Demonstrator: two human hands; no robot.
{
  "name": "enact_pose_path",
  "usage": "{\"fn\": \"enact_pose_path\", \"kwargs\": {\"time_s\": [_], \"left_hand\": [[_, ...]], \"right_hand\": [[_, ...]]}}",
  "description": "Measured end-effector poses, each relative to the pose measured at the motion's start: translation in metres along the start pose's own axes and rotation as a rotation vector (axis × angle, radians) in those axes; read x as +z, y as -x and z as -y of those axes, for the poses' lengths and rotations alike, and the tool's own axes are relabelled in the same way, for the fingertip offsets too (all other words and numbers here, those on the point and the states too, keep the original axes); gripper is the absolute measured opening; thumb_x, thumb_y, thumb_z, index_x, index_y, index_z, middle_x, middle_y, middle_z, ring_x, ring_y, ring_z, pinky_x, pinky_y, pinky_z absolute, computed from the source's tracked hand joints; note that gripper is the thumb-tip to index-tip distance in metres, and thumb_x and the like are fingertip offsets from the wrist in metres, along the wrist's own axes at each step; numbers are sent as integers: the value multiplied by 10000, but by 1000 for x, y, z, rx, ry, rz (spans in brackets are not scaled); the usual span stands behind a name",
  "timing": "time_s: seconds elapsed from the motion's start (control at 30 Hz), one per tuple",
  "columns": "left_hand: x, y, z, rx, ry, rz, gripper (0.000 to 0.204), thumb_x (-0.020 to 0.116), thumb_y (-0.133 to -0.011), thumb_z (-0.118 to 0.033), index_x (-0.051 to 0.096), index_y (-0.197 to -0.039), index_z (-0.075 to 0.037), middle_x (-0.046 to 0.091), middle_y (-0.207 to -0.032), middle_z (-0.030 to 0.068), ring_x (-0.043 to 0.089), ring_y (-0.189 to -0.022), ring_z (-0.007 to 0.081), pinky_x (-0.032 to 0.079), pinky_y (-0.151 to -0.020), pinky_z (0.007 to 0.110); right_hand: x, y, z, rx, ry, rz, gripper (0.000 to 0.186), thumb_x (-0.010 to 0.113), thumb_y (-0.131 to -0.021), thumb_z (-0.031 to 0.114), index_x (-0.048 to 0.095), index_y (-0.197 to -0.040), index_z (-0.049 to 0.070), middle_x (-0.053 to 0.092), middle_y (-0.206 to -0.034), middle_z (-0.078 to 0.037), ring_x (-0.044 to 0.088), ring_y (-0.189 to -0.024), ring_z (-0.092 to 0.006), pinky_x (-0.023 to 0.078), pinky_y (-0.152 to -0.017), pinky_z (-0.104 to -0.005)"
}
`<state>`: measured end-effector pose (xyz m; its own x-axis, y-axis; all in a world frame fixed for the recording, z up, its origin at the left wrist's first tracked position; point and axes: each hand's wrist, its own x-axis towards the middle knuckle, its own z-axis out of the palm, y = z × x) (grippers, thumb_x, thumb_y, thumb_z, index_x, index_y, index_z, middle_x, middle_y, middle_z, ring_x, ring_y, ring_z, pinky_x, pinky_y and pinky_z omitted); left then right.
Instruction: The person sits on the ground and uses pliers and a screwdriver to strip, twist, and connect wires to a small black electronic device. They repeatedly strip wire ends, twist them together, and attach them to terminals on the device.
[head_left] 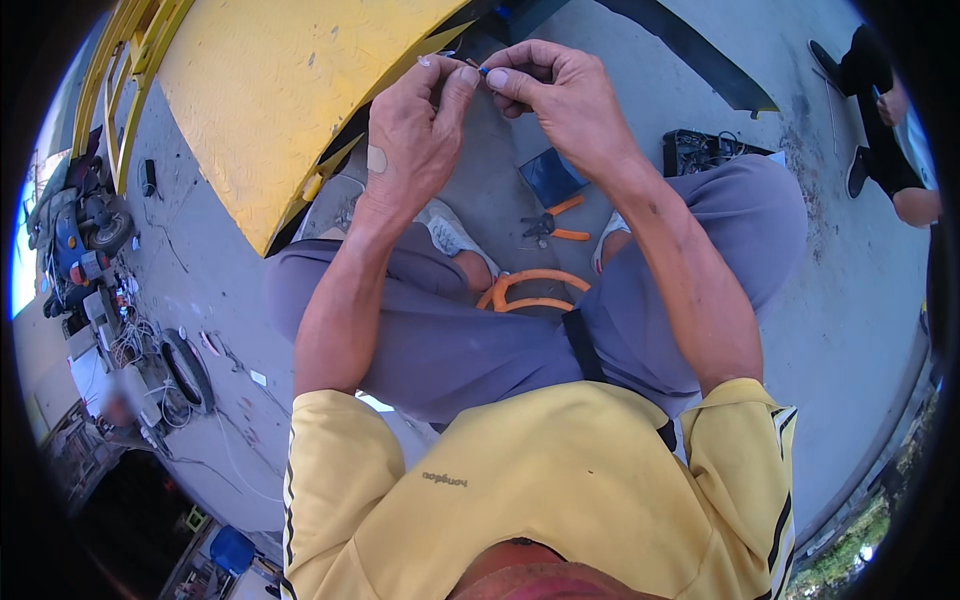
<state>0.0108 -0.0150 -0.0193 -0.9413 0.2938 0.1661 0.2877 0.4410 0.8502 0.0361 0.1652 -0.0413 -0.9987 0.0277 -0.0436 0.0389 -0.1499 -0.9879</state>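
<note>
My left hand (pixel 415 125) and my right hand (pixel 560 95) meet at the top, in front of the yellow metal machine part (pixel 290 90). Between their fingertips is a thin blue wire (pixel 484 71), with a small copper-coloured bit showing beside it. The fingers of both hands are pinched on it; most of the wire is hidden by them. A plaster sticks to the back of my left hand near the wrist. Below my hands, on the floor between my shoes, lies a cutting tool with orange handles (pixel 560 222). A dark flat box (pixel 552 178) lies just beyond it.
A black open case (pixel 705 150) with cables sits beyond my right knee. Under me is an orange curved frame (pixel 535 285). A dark metal beam (pixel 700 60) reaches out at upper right. Another person (pixel 880 110) is at far right. A motorbike (pixel 85 235) and tyre (pixel 187 370) are left.
</note>
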Motion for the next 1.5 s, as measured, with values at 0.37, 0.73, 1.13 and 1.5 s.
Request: {"fn": "enact_pose_path", "kwargs": {"time_s": [0.37,0.73,1.13,1.5], "left_hand": [[-8,7,0,-427,120,245,220,624,-1056,-233,724,-1044,-37,670,-792,26,602,-678,127,472,-623,259],[-33,24,-18,-305,-224,794,188,678,-990,-144,743,-1101,-6,737,-879,96,692,-790,210,558,-743,357],[-32,-139,-9,141,-637,-87,265,678,-952,-136,757,-1169,-7,729,-1131,189,709,-1040,341,543,-937,408],[-26,-148,6,120,-650,-54,209,674,-945,-125,765,-1110,-37,703,-1091,174,686,-1025,344,532,-925,420]], "right_hand": [[-8,-11,-7,9,-185,-151,149,717,-979,101,746,-1075,-9,748,-910,-57,682,-799,-90,574,-718,-242],[16,14,-1,161,-113,-81,138,673,-995,85,727,-1073,-14,745,-952,-53,703,-851,-119,584,-762,-270],[13,8,0,172,-352,-188,143,690,-978,83,735,-1069,-17,741,-914,-59,694,-794,-109,573,-715,-259],[3,0,6,175,-302,-134,149,689,-997,100,728,-1092,-8,733,-946,-52,684,-812,-107,575,-743,-259]]}}
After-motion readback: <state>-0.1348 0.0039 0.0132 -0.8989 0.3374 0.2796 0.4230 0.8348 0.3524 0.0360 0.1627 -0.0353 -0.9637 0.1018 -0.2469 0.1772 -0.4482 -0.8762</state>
